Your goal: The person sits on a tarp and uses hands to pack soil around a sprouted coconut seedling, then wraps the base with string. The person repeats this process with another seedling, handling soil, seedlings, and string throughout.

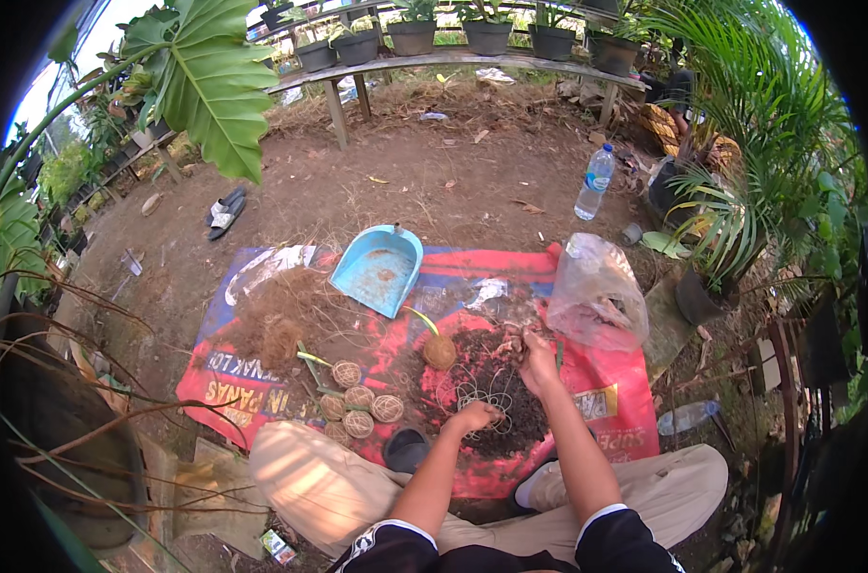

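My left hand (479,417) is low over the dark soil, its fingers curled on a tangle of pale twine loops (469,392). Higher and to the right, my right hand (539,362) reaches to a small brownish clump (511,338) at the soil's far edge; whether the fingers grip it is unclear. Loose dark soil (502,444) is heaped on a red and blue printed banner sheet (624,387). Just beyond the twine sits a brown fibre-covered ball (439,352) with a green shoot. Several twine-wrapped balls (359,424), some with cut green stems, lie left of my hands.
A blue dustpan (383,268) lies beyond the balls, beside loose brown fibre (280,333). A clear plastic bag (597,290) stands at right, with a water bottle (596,183) behind it. Sandals (226,213), potted palms (706,290) and a plant bench (448,61) surround the banner.
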`<state>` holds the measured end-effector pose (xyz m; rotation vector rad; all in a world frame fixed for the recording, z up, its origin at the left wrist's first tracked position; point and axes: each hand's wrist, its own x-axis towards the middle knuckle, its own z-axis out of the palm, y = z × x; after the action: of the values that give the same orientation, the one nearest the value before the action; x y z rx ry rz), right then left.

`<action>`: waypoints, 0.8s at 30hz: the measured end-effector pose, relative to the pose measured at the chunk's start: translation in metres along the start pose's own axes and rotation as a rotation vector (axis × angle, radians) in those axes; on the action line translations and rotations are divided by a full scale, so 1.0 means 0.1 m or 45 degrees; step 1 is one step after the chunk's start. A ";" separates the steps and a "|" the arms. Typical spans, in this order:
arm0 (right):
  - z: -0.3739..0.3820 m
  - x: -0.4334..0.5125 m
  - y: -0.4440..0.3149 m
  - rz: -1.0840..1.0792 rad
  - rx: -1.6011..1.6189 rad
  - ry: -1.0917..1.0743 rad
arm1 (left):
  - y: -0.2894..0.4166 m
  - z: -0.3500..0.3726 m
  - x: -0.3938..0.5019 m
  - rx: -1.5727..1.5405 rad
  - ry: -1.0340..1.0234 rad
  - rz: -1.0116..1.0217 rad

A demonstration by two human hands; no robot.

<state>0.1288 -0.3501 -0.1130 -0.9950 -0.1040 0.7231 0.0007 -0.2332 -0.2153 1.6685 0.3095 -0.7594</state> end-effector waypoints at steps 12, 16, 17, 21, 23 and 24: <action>0.02 -0.08 0.91 0.518 -0.407 -0.300 | 0.77 -0.49 -0.46 -0.657 0.635 0.470; -0.05 0.07 0.15 0.370 -0.004 -0.260 | 0.27 -0.13 -0.20 0.243 0.109 0.268; -0.03 0.07 0.05 0.273 -0.094 -0.168 | 0.12 -0.05 -0.10 0.301 0.050 0.206; -0.04 -0.03 -0.01 0.185 -0.600 -0.302 | -0.13 -0.06 0.06 -0.445 0.531 -0.147; -0.02 -0.12 0.23 0.561 -1.064 -0.663 | 0.02 -0.30 -0.03 -1.391 0.530 0.169; 0.01 -0.16 0.42 0.483 -1.378 -0.945 | 0.18 -0.41 -0.08 -1.643 0.517 0.361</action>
<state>0.0948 -0.3445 -0.1419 -1.7370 -1.0637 1.4213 0.0181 -0.1969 -0.1934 0.5721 0.6512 0.0825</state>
